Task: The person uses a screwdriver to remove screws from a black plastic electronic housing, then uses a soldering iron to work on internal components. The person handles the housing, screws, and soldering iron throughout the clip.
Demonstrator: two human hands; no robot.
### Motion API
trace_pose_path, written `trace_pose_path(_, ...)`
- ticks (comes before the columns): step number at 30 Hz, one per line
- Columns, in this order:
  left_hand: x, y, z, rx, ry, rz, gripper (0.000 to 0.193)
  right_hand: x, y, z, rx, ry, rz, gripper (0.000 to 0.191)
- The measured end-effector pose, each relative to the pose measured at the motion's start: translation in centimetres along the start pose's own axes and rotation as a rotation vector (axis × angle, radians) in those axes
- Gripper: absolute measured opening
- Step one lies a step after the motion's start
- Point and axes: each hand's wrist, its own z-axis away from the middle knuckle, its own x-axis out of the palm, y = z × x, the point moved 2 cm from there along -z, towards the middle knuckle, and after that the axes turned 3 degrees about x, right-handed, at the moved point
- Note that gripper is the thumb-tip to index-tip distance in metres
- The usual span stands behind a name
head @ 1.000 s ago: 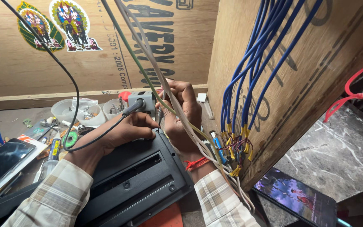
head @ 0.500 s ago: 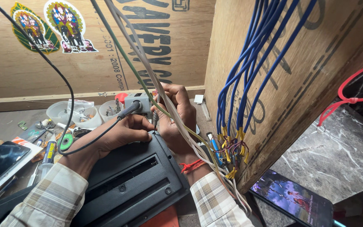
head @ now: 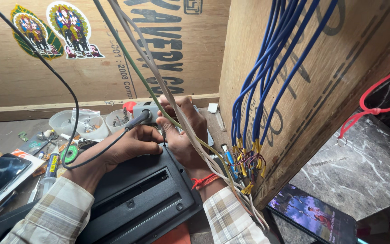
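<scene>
your left fingers (head: 147,135) pinched on the black soldering iron (head: 137,121) | right hand (head: 181,129) fingers curled together, contents hidden | black plastic casing (head: 145,194) on worktop: stiff, light, scratch-prone, grip the edges | blue wires (head: 258,90) just beside

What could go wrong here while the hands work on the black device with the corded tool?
The left hand holds a corded tool close to the fingers of the right hand, so it could touch them. The white and green wires hang across both hands and could snag or meet the tool tip. The tool's black cord loops over small containers, so a pull might tip them.
</scene>
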Motion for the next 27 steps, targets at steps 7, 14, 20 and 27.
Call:
trace_pose_path(7, -0.6, -1.6, -1.3, 0.06, -0.006, -0.182, 0.021, 0.5, 0.0, 0.3, -0.117, -0.152, -0.163, 0.034)
trace_pose_path(14, -0.3, -0.4, -1.0, 0.117, 0.224, -0.612, 0.031, 0.3, 0.4, -0.1, 0.164, -0.112, -0.107, 0.026)
trace_pose_path(20, 0.3, 1.3, -0.2, 0.161, 0.284, -0.741, 0.033, 0.2, 0.9, 0.0, 0.1, -0.027, -0.09, 0.036)
trace_pose_path(27, 0.8, 1.1, -0.8, 0.337, 0.139, -0.457, 0.022, 0.5, 1.1, 0.1, 0.143, 0.057, 0.095, 0.042)
